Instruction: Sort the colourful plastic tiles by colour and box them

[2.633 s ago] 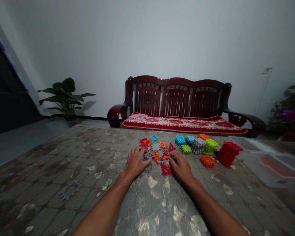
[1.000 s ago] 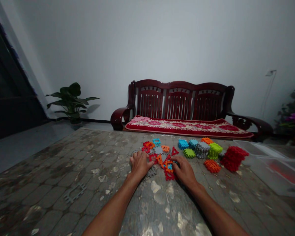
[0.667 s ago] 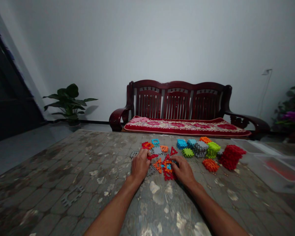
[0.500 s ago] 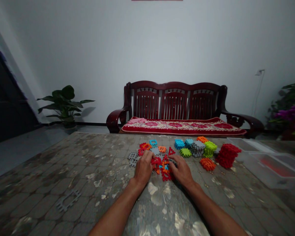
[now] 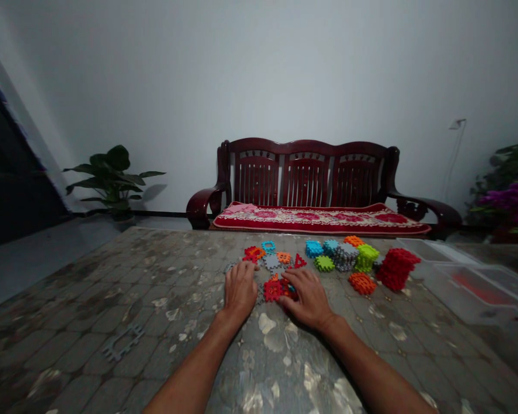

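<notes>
My right hand (image 5: 307, 292) curls its thumb and fingers around a cluster of interlocking toy tiles: a red toothed tile (image 5: 273, 290) with orange and blue ones partly hidden under the fingers. To the left, my left hand (image 5: 240, 288) rests palm down with its fingers reaching forward, apart from the red tile. It covers most of some grey tiles. Just beyond both hands lie a grey toothed tile (image 5: 271, 263), an orange tile (image 5: 284, 257), a red triangle tile (image 5: 300, 261), a blue square frame (image 5: 268, 246) and a red-and-orange group (image 5: 253, 253).
Stacked tiles stand at the right: blue (image 5: 314, 249), grey (image 5: 345, 257), green (image 5: 366, 258), orange (image 5: 362, 283) and red (image 5: 397, 269). Clear plastic boxes (image 5: 466, 293) sit beyond them. One grey frame piece (image 5: 123, 342) lies at the front left. A wooden bench (image 5: 306, 172) stands behind the table.
My left hand has moved left, away from the red tiles. My right hand has shifted left and now covers more of the cluster.
</notes>
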Demonstrator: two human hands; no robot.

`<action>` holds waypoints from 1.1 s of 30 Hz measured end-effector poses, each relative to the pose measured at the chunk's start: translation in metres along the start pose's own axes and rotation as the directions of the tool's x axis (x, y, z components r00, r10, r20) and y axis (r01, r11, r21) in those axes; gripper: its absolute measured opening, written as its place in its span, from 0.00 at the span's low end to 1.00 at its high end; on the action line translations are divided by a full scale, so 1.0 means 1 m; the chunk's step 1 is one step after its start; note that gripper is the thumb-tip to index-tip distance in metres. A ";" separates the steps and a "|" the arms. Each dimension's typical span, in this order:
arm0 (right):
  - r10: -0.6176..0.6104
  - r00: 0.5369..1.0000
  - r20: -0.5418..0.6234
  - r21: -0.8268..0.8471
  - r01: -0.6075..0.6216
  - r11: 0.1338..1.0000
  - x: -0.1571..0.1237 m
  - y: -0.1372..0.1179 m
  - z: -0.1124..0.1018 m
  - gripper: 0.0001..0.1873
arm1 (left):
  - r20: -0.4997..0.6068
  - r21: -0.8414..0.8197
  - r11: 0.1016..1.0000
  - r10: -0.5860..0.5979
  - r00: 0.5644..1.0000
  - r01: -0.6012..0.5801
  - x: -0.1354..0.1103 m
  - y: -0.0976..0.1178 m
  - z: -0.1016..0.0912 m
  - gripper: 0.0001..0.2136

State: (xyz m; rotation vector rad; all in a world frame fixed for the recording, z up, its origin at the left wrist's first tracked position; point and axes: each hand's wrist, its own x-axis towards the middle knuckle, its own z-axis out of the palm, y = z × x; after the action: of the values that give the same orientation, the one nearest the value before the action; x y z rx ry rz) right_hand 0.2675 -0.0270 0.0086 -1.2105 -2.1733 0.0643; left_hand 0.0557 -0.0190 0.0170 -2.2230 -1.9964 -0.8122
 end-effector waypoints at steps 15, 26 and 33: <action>-0.050 0.998 0.045 -0.049 0.052 0.997 0.005 -0.012 0.005 0.23 | 0.020 0.100 0.994 -0.055 0.998 0.052 -0.004 0.000 0.010 0.17; 0.205 0.919 -0.338 0.179 -0.151 0.972 0.017 0.040 -0.025 0.22 | -0.075 0.149 0.956 -0.245 0.967 0.253 0.009 -0.020 -0.001 0.18; 0.505 0.718 -0.480 0.336 -0.382 0.861 0.013 0.137 -0.120 0.31 | -0.038 0.089 0.891 -0.444 0.895 0.446 0.018 -0.035 0.006 0.22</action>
State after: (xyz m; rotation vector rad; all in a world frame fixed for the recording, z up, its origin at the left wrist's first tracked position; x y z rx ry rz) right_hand 0.4313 0.0314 0.0646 -1.3950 -1.2995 0.1294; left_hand 0.0255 0.0055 0.0084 -1.7173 -2.5215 -0.7388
